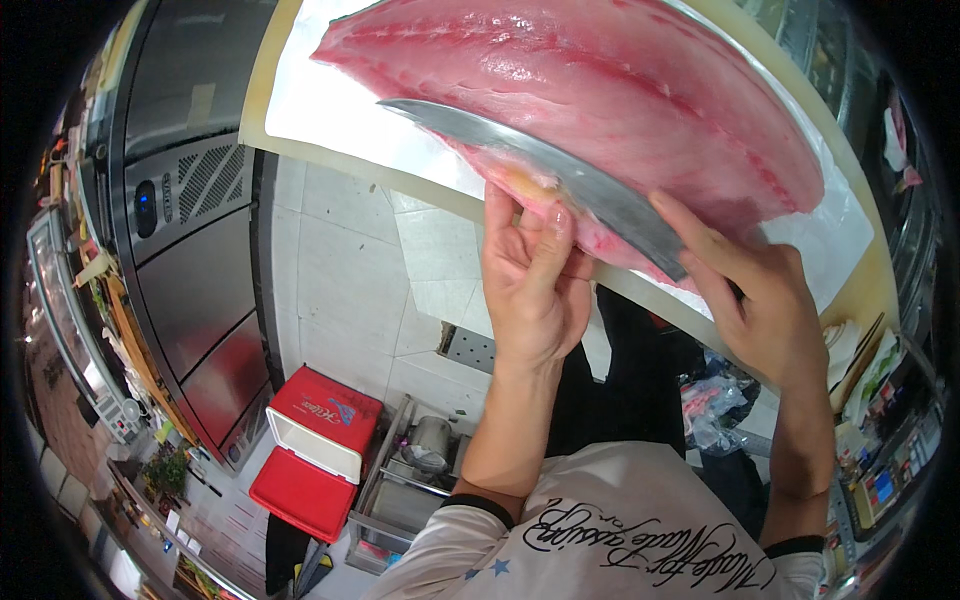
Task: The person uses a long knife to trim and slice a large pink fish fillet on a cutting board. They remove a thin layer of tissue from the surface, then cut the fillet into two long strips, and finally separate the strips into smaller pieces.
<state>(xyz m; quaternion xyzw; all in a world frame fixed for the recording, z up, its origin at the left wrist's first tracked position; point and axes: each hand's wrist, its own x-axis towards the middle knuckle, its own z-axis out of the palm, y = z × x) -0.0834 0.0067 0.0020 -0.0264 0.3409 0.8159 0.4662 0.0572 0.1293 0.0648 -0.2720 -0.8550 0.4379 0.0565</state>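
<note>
A large pink fish fillet [540, 67] lies on white paper [300, 97] over a pale cutting board [259, 124]. My right hand [757, 292] grips a long curved knife [555, 169], its index finger stretched along the blade's spine; the handle is hidden in the hand. The blade lies along the fillet's near edge, tip toward the left. Below it, my left hand [536, 270] pinches the pink and yellowish edge strip [525, 184] between thumb and fingers, at the board's near edge. Whether the strip is fully separate from the fillet, I cannot tell.
A stainless steel refrigerated cabinet [199, 225] stands to the left. On the tiled floor [341, 247] sits a red cooler box [330, 412] with its lid open, beside a metal rack [409, 487]. Plastic bags [712, 412] lie under the board's right side.
</note>
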